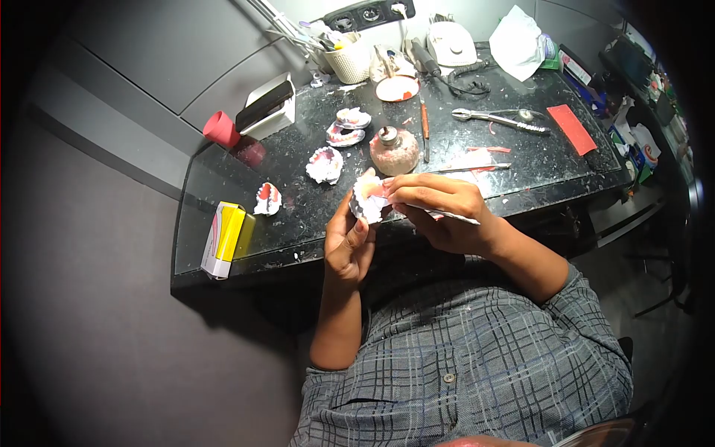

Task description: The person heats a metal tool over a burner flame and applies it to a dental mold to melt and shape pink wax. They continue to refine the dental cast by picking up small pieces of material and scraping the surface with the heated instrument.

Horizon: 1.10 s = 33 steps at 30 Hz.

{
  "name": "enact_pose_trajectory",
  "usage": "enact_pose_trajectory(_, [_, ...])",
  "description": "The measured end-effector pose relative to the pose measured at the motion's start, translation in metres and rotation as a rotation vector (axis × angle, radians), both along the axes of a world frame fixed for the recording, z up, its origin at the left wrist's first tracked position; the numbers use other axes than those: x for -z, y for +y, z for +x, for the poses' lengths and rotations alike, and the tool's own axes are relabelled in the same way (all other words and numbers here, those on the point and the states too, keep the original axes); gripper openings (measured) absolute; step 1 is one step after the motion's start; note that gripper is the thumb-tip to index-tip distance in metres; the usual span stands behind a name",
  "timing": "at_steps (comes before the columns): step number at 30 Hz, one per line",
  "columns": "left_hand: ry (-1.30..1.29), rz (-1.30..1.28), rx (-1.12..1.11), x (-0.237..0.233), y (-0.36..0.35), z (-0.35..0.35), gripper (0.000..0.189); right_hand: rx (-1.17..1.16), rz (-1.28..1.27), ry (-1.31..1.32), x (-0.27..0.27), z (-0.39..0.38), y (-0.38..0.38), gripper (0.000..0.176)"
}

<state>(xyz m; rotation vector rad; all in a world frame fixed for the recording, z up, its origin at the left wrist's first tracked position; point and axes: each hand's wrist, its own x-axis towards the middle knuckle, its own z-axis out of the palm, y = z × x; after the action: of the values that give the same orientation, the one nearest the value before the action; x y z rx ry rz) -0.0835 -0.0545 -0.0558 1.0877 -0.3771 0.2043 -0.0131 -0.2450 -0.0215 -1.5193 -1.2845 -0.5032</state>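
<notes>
Grey plaid fabric forms the shirt (462,365) nearest the camera; both forearms extend from it towards the tabletop (290,237). The left hand (348,244) is clamped on a white dental cast (366,210) with pink wax (375,188), holding it above the tabletop's near edge. The right hand (449,211) is closed on a slim, light-coloured instrument (458,217), its fingertips at the right side of the cast; the instrument's working tip cannot be distinguished.

At the near left, a yellow-and-white carton (229,237) lies near the edge. Beyond it rests a small cast with red wax (268,200). Further in are an open white cast (325,165) and, behind that, a pair of toothed casts (348,128). Directly beyond the hands stands a round spirit lamp (395,154) with a metal collar. To its right, a metal instrument (488,167) lies beside wax scraps; a brown-handled carver (424,121) lies just behind the lamp. Pliers (495,118) and a red wax sheet (571,130) lie farther right. At the rear stand a woven-pattern pot (348,61) of tools and a white device (451,45).
</notes>
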Motion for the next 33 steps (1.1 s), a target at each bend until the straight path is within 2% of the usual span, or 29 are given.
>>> enact_pose_trajectory(15, [0.057, 0.023, -0.024, 0.001, 0.002, 0.002, 0.083, -0.052, -0.063, 0.082, -0.008, 0.009, -0.008, 0.018])
enact_pose_trajectory(17, [0.021, -0.087, 0.134, 0.003, 0.007, 0.005, 0.072, -0.055, -0.072, 0.084, -0.009, 0.01, -0.01, 0.018])
enact_pose_trajectory(18, [0.021, -0.088, 0.134, 0.003, 0.006, 0.005, 0.072, -0.071, -0.086, 0.105, -0.01, 0.011, -0.011, 0.017])
enact_pose_trajectory(20, [0.052, 0.054, -0.002, -0.001, 0.002, 0.004, 0.084, -0.088, -0.099, 0.125, -0.012, 0.012, -0.013, 0.016])
enact_pose_trajectory(33, [0.067, 0.022, 0.106, -0.003, 0.007, 0.005, 0.086, -0.148, -0.164, 0.236, -0.013, 0.024, -0.018, 0.012])
